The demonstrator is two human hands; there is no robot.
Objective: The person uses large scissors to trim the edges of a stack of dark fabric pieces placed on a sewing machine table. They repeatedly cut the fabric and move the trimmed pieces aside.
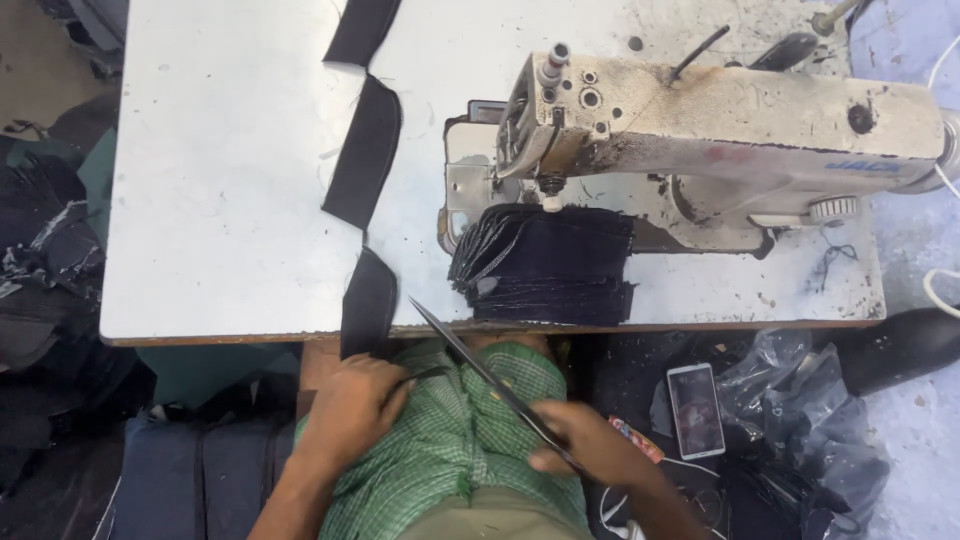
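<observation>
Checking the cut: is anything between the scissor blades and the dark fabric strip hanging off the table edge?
Nothing visible. The scissors in the right hand point toward the dark strip, with open air between. The left hand holds the strip's lower end, below the blades.

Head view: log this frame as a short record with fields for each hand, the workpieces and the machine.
left hand: left hand grips the near end of a chain of dark fabric pieces at the table edge
right hand: right hand holds scissors, blades pointing toward the chain
stack: folded dark denim pieces by the needle
machine: worn white sewing machine
floor: phone
</observation>
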